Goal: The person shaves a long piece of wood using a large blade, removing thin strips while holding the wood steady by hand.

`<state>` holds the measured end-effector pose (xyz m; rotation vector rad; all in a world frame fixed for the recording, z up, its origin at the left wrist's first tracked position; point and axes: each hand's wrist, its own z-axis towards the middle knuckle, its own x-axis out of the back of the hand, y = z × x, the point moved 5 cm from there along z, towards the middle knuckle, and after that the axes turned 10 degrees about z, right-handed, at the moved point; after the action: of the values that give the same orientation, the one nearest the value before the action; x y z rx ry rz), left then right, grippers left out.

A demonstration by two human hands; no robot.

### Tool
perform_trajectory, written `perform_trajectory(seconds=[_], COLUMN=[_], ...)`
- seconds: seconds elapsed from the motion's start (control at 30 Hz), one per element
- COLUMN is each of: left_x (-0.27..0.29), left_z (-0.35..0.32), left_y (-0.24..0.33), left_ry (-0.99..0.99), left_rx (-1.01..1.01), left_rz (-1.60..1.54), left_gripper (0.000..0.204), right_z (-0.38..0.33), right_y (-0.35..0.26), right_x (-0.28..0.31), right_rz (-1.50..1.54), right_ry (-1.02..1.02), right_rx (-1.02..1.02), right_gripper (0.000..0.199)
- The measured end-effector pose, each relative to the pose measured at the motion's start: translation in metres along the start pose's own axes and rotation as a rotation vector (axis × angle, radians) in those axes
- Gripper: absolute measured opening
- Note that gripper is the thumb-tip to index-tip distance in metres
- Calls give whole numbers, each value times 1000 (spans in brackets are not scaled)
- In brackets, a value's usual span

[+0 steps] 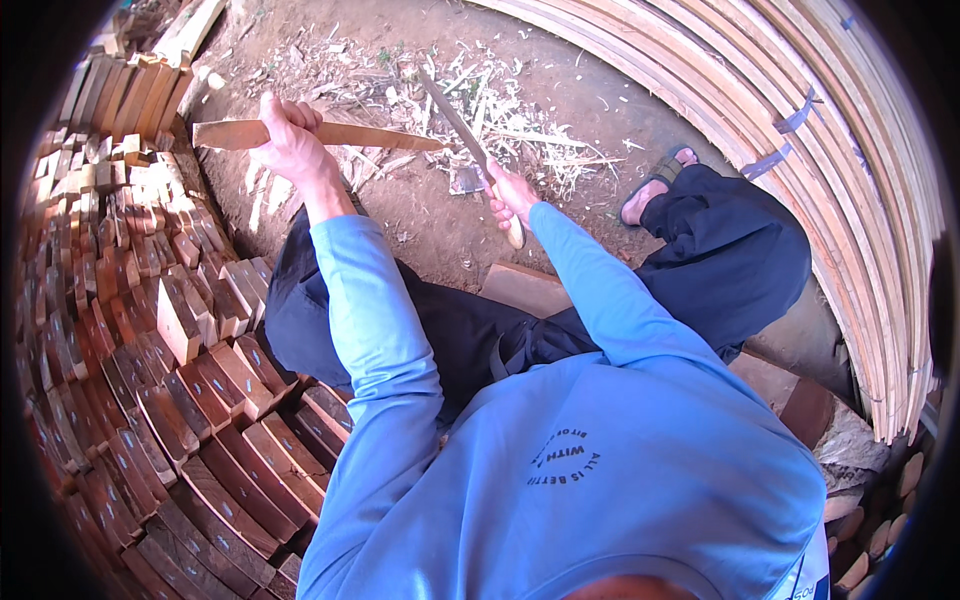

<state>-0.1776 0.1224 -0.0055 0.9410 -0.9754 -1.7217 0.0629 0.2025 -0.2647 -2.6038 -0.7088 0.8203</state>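
1. The left grip (291,148) is closed around a flat wooden piece (380,137), which juts out on both sides of it, its narrow end toward the right grip.
2. The right grip (512,193) clasps a long knife (455,122) by its handle; the blade slants forward-left from it.
3. Shavings (545,135) lie beyond the right grip; stacked wooden blocks (215,390) stand left of the left grip.

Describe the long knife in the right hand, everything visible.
The long knife has a narrow, straight-looking, dark grey blade, apparently metal, and a pale handle end, possibly wood, poking out below the grip of the right hand, which hides the rest of the handle. It slants up and to the left in the picture, tip away from the person, in front of pale wood shavings. Only that hand visibly touches it. Edge sharpness can't be judged.
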Motion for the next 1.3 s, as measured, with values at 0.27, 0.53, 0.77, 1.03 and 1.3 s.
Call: perform_trajectory(seconds=[0.27, 0.53, 0.77, 1.03, 1.3], left_x=[-4, -3, 2, 5, -2], left_z=[2, 0, 0, 2, 2], left_y=[1, 0, -2, -3, -2], left_ry=[-3, 4, 4, 47, 21], left_rx=[9, 19, 15, 51, 6], left_rz=[6, 13, 19, 31, 20], left_gripper=[39, 41, 40, 39, 39], right_z=[5, 16, 8, 16, -2], right_y=[-6, 33, -11, 6, 7], right_x=[17, 24, 12, 28, 15], right_rz=[-363, -304, -64, -218, -206], right_ry=[162, 154, 65, 159, 89], right_rx=[-57, -123, 28, -77, -9], right_gripper=[55, 62, 59, 59, 57])
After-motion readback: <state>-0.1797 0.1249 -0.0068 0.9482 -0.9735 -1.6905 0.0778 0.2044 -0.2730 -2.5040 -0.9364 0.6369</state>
